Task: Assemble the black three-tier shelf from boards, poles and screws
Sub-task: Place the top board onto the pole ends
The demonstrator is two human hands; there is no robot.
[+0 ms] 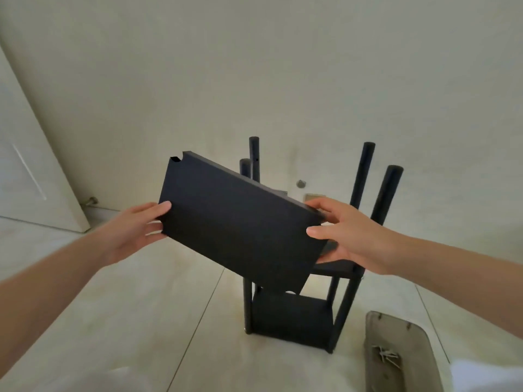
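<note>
A black board (237,222) with notched corners hangs tilted in the air in front of me. My left hand (138,230) grips its left edge, thumb on the near face. My right hand (348,236) grips its right edge, fingers wrapped behind. Behind and below stands the partly built black shelf (294,321) on the floor, with its bottom board and a second board fitted between the poles. Several black poles (387,190) rise above the second board; the held board hides part of them.
A grey tray (402,355) with several small screws (387,359) lies on the floor at the lower right. A pale wall stands close behind the shelf, and a white door (34,171) leans in at the left. The floor is pale tile.
</note>
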